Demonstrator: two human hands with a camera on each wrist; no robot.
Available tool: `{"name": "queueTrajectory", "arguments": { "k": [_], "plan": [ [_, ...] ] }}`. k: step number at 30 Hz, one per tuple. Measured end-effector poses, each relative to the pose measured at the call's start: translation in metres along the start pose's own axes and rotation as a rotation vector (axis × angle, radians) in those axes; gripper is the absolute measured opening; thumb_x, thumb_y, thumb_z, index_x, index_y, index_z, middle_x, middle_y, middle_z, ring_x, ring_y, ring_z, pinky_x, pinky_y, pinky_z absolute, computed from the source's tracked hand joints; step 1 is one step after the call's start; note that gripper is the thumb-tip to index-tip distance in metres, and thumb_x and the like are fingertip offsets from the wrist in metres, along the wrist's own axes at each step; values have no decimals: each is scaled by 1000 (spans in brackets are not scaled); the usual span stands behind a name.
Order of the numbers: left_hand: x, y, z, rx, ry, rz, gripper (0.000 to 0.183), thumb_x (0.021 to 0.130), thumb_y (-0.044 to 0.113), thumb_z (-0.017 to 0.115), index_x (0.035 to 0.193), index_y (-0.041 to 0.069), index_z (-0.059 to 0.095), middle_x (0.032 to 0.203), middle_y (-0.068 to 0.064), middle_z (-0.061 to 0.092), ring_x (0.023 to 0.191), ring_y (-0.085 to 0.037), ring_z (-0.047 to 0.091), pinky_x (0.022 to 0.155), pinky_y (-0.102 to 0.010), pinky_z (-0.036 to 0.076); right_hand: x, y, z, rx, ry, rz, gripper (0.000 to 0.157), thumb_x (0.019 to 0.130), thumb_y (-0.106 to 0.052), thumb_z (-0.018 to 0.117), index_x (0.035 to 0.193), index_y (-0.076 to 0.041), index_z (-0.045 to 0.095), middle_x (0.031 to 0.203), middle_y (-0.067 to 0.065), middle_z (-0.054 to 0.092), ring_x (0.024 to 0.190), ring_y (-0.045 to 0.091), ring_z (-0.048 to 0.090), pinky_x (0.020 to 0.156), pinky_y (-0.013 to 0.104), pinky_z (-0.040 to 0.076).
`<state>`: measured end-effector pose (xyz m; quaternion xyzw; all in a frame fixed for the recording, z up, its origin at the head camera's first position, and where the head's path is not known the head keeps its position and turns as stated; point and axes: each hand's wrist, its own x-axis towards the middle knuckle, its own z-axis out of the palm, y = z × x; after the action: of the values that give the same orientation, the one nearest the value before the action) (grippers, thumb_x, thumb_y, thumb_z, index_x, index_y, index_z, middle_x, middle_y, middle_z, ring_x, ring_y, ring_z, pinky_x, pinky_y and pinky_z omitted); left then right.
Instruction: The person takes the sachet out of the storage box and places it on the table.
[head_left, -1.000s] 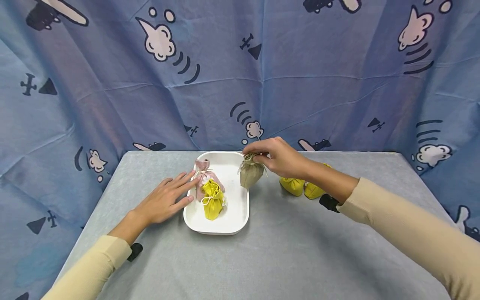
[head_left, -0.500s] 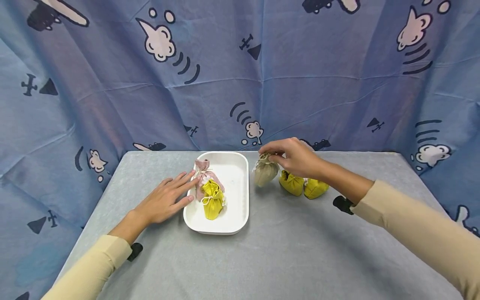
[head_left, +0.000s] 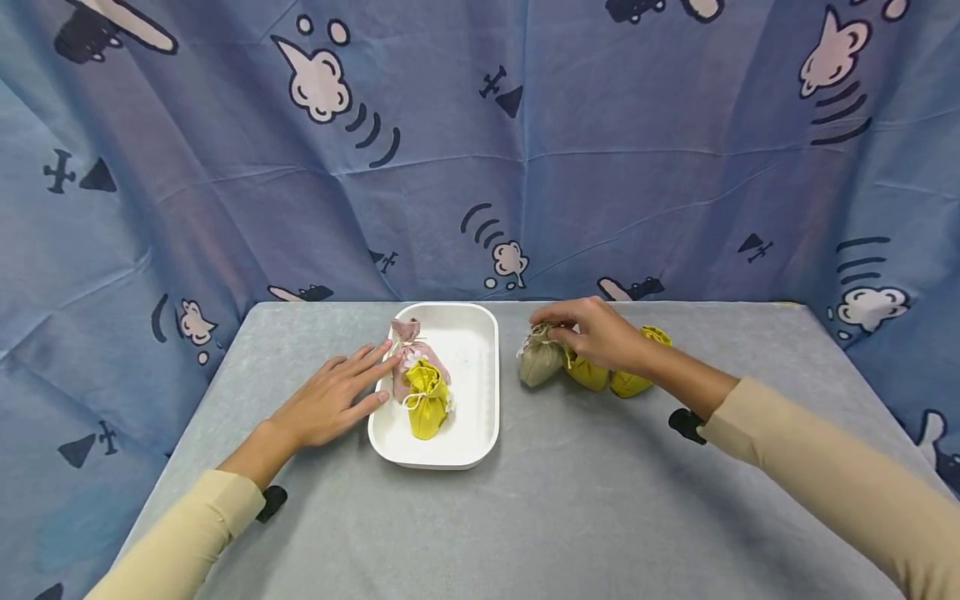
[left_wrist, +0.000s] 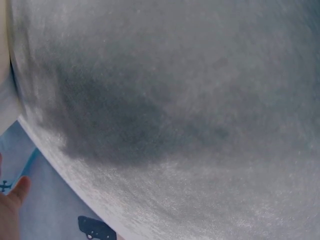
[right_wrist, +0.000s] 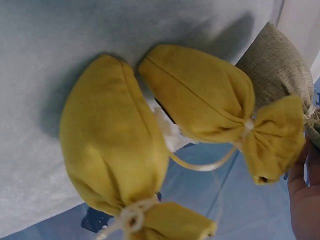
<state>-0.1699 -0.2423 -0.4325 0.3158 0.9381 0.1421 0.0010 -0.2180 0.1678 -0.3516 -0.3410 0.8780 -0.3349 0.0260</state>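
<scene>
My right hand (head_left: 596, 333) pinches the gathered neck of a grey-beige drawstring pouch (head_left: 540, 362), whose bottom is at the table beside two yellow pouches. In the right wrist view the beige pouch (right_wrist: 277, 70) stands next to the nearer yellow pouch (right_wrist: 200, 95), and another yellow pouch (right_wrist: 115, 135) is further left. My left hand (head_left: 333, 396) lies with fingers spread, fingertips on the left rim of a white tray (head_left: 476, 400). Inside the tray a pink pouch (head_left: 405, 387) lies partly under a yellow pouch (head_left: 427, 408). The left wrist view catches only a bit of hand (left_wrist: 10, 210).
A grey cloth-covered table (head_left: 540, 517) carries everything. Behind it hangs a blue patterned curtain (head_left: 450, 150). The tray stands left of the row of pouches, with a gap of bare table (head_left: 510, 417) between.
The right hand has carried the beige pouch from over the tray's right edge rightward, then down to the table against the yellow pouches. My left hand has kept its place.
</scene>
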Motion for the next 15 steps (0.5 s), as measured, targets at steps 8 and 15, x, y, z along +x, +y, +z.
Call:
{"name": "queueTrajectory", "arguments": {
  "k": [8, 15],
  "plan": [
    [0, 1, -1, -1, -12, -12, 58, 105, 48, 42, 158, 28, 31, 164, 0, 23, 149, -31, 25, 112, -58, 28, -2, 13, 8, 40, -2, 32, 39, 89, 10, 66, 127, 1, 65, 120, 15, 70, 105, 27, 68, 89, 43, 54],
    [1, 1, -1, -7, -21, -21, 58, 105, 49, 41, 158, 29, 30, 165, 1, 21, 149, -29, 23, 112, -57, 27, -3, 20, 13, 47, -8, 40, 37, 89, 9, 67, 125, 1, 66, 119, 16, 70, 106, 27, 68, 89, 44, 54]
  ]
}}
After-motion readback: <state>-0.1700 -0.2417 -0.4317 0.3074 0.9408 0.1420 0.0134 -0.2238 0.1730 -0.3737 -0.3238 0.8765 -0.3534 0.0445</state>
